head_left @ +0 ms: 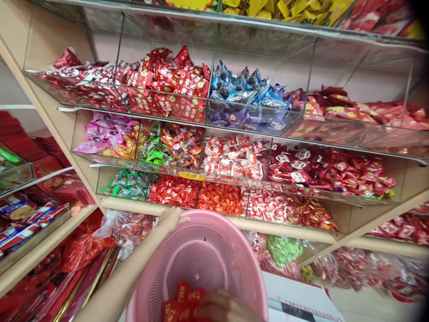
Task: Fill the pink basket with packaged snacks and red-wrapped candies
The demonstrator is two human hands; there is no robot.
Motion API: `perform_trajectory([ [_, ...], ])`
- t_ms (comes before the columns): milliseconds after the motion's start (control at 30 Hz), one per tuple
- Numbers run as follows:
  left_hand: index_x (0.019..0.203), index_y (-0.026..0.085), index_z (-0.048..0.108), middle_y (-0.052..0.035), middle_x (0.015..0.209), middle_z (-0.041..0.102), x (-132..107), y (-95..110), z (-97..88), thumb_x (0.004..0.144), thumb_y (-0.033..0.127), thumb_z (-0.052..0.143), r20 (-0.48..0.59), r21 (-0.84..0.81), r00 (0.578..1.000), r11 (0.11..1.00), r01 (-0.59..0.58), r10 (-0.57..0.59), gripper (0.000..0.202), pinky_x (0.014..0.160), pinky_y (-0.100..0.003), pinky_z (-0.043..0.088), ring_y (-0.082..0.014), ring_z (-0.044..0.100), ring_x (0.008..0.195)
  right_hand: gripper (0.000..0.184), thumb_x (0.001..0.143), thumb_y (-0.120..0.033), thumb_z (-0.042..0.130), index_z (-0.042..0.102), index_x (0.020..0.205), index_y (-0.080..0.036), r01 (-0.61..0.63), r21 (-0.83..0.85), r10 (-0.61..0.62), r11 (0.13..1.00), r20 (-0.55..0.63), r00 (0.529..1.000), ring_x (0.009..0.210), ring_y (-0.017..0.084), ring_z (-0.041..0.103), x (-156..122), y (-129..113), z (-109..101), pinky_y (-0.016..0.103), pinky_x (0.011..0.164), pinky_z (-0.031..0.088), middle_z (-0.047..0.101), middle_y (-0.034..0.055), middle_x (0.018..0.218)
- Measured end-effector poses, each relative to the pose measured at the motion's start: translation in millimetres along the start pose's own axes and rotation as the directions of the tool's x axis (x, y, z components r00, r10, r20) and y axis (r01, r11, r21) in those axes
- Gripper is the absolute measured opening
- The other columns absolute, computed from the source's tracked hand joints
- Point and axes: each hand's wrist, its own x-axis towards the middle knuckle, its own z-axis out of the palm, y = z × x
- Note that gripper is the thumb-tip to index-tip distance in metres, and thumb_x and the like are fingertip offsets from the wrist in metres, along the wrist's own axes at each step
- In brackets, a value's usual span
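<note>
A pink plastic basket (pixel 246 250) with a mesh-like inside fills the lower middle of the head view. My left hand (pixel 170 220) is closed on its far rim, with the thumb lying along the edge. Low inside the basket, several shiny red packets (pixel 181 304) with gold lettering show. My right hand (pixel 228 306) is in the near part of the basket, touching these packets. It is smeared by motion, and its fingers cannot be made out well enough to tell whether they grip any packet.
Tiered shelves with clear bins hold wrapped sweets, including blue packets (pixel 246 91) and red sweets (pixel 174 190). The bottom shelf edge (pixel 268 223) runs right behind the basket. Bagged sweets (pixel 284 248) and a white box (pixel 298 299) lie below, right of the basket.
</note>
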Motion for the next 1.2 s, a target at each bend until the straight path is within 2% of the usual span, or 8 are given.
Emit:
perform_trajectory([
  [200, 0.096, 0.015, 0.063, -0.0179, 0.096, 0.067, -1, 15, -9.5, 0.081, 0.061, 0.035, 0.031, 0.07, 0.999, 0.997, 0.029, -0.031, 0.056, 0.074, -0.034, 0.046, -0.0288, 0.063, 0.093, 0.025, 0.09, -0.031, 0.043, 0.057, 0.108, -0.022, -0.117, -0.104, 0.077, 0.988, -0.326, 0.942, 0.103, 0.018, 0.053, 19, 3, -83, 0.033, 0.091, 0.041, 0.061, 0.0068, 0.109],
  [333, 0.096, 0.01, 0.063, -0.0197, 0.092, 0.066, -1, 35, -7.2, 0.082, 0.062, 0.027, -0.068, 0.089, 0.993, 0.99, 0.106, -0.1, 0.065, 0.071, -0.038, 0.047, -0.0319, 0.063, 0.089, 0.023, 0.089, -0.029, 0.042, 0.058, 0.103, -0.02, -0.211, -0.18, 0.096, 0.961, -0.5, 0.86, 0.098, 0.018, 0.055, 49, 55, -120, 0.033, 0.09, 0.041, 0.062, 0.0071, 0.102],
  [433, 0.096, 0.01, 0.062, -0.0183, 0.087, 0.067, 2, 48, 1.4, 0.083, 0.063, 0.021, -0.151, 0.09, 0.985, 0.991, 0.102, -0.088, 0.069, 0.065, -0.037, 0.048, -0.0316, 0.064, 0.084, 0.024, 0.088, -0.026, 0.042, 0.057, 0.104, -0.017, -0.39, -0.207, 0.229, 0.897, -0.537, 0.812, 0.099, 0.017, 0.055, 73, 96, -138, 0.031, 0.09, 0.04, 0.061, 0.0081, 0.105],
  [600, 0.1, 0.01, 0.058, -0.0163, 0.079, 0.067, 6, 54, 20.3, 0.086, 0.058, 0.018, -0.211, 0.116, 0.977, 0.992, 0.039, -0.014, 0.064, 0.06, -0.032, 0.045, -0.0276, 0.065, 0.076, 0.039, 0.084, -0.034, 0.048, 0.05, 0.118, -0.015, -0.554, -0.225, 0.377, 0.801, -0.529, 0.76, 0.113, 0.022, 0.046, 102, 131, -146, 0.036, 0.095, 0.034, 0.052, 0.0127, 0.121],
  [767, 0.096, 0.012, 0.058, -0.015, 0.076, 0.066, 8, 49, 27.0, 0.086, 0.057, 0.021, -0.211, 0.118, 0.977, 0.993, 0.032, -0.006, 0.058, 0.058, -0.03, 0.042, -0.0269, 0.064, 0.076, 0.066, 0.074, -0.052, 0.057, 0.043, 0.128, -0.017, -0.653, -0.257, 0.515, 0.713, -0.441, 0.735, 0.121, 0.03, 0.037, 114, 131, -143, 0.043, 0.094, 0.033, 0.041, 0.0166, 0.132],
  [933, 0.096, 0.013, 0.057, -0.0144, 0.077, 0.066, 8, 49, 28.2, 0.086, 0.057, 0.02, -0.218, 0.124, 0.976, 0.992, 0.027, 0.001, 0.058, 0.057, -0.03, 0.041, -0.0266, 0.064, 0.075, 0.081, 0.066, -0.054, 0.063, 0.036, 0.132, -0.017, -0.752, -0.265, 0.642, 0.603, -0.398, 0.655, 0.124, 0.034, 0.034, 127, 126, -146, 0.045, 0.093, 0.035, 0.037, 0.0178, 0.135],
  [1067, 0.096, 0.013, 0.057, -0.0144, 0.077, 0.066, 8, 48, 31.3, 0.087, 0.057, 0.018, -0.236, 0.131, 0.972, 0.991, 0.024, 0.007, 0.059, 0.057, -0.031, 0.042, -0.0266, 0.064, 0.075, 0.083, 0.062, -0.052, 0.068, 0.037, 0.13, -0.017, -0.805, -0.266, 0.703, 0.53, -0.392, 0.593, 0.123, 0.035, 0.034, 139, 122, -148, 0.045, 0.091, 0.037, 0.036, 0.0185, 0.135],
  [1200, 0.098, 0.013, 0.058, -0.0151, 0.078, 0.065, 8, 48, 33.4, 0.086, 0.057, 0.02, -0.243, 0.116, 0.97, 0.993, 0.034, -0.004, 0.059, 0.058, -0.032, 0.042, -0.0272, 0.064, 0.074, 0.075, 0.066, -0.048, 0.067, 0.039, 0.128, -0.017, -0.811, -0.27, 0.695, 0.519, -0.42, 0.584, 0.122, 0.033, 0.037, 139, 124, -147, 0.04, 0.09, 0.038, 0.039, 0.0177, 0.132],
])
